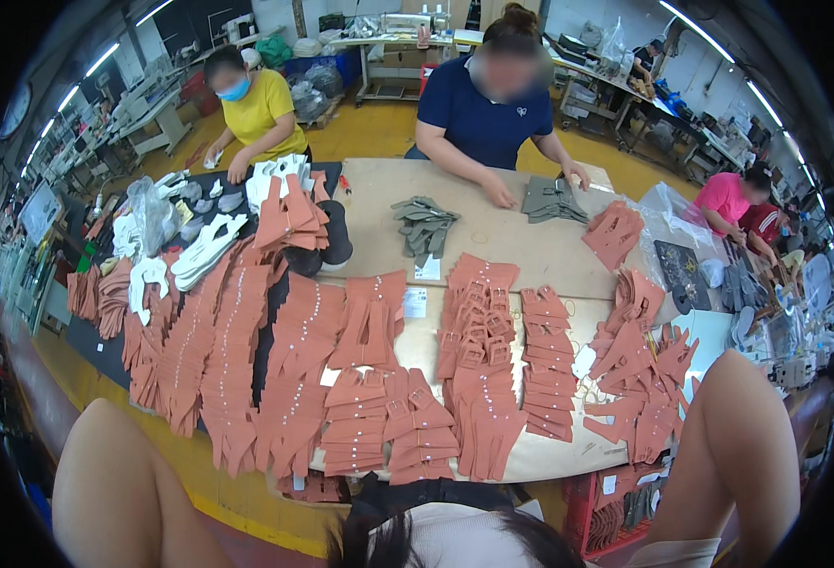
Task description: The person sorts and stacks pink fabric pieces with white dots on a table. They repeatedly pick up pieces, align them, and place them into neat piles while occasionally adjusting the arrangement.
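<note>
Both my hands are out of the picture. Only my bent left arm [114, 483] and bent right arm [744, 445] show, at the lower left and lower right, with the elbows toward the table. Closest to me on the table lie overlapping rows of brick-red cut shoe-upper pieces [232, 350]. Some have buckle-shaped ends, like the stack of buckled pieces [479, 331] at the middle. A looser heap of red strap pieces [635, 398] lies nearer my right arm. White cut pieces [211, 251] are piled at the left.
Across the table, a person in navy [483, 123] handles grey-green pieces [551, 201]; another grey-green pile [425, 227] lies left of them. A person in yellow [261, 114] works at the far left, one in pink [725, 204] at right. A red crate [583, 511] stands below the table edge.
</note>
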Demonstrator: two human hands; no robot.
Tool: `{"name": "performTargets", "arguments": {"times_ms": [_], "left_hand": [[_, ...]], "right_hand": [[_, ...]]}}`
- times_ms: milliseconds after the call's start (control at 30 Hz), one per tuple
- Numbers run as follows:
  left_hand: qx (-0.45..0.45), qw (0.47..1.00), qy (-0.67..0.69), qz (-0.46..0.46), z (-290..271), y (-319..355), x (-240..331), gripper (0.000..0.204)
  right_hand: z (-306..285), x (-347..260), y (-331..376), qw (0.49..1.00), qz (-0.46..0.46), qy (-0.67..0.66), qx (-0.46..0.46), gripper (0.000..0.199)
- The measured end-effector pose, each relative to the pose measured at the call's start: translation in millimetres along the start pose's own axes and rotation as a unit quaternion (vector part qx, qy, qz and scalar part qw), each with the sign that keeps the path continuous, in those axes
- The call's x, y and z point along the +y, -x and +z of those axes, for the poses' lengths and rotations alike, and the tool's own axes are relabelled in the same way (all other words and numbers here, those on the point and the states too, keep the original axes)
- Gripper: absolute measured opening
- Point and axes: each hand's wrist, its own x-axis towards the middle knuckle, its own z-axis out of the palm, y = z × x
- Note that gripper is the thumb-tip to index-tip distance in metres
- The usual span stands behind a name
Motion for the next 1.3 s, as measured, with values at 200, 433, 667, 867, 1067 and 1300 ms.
{"name": "performTargets", "arguments": {"times_ms": [200,433,667,867,1067,1300], "left_hand": [[0.008,1.0,0.01,-0.006,-2.0,7.6,-1.5,0.032],[0.016,1.0,0.016,0.004,0.7,5.4,-7.1,0.035],[0.016,0.999,0.028,0.011,1.5,3.0,-14.2,0.037],[0.009,0.999,0.036,0.006,-1.7,0.1,-12.0,0.04],[0.019,0.999,0.038,0.013,-4.6,-3.3,-10.4,0.042],[0.021,0.999,0.031,0.022,2.8,0.3,-12.4,0.045]], "right_hand": [[-0.8,-1.5,-0.8,1.0,0.017,-0.004,0.005,0.03],[-4.3,0.0,-0.8,1.0,0.022,0.011,0.009,0.029],[-9.1,4.1,-1.3,0.999,0.033,0.013,0.001,0.028],[-16.7,5.3,-1.8,0.999,0.041,0.006,0.002,0.027],[-30.5,3.7,-3.1,0.998,0.049,0.025,0.005,0.026],[-16.7,4.8,5.7,0.998,0.056,0.033,0.002,0.026]]}}
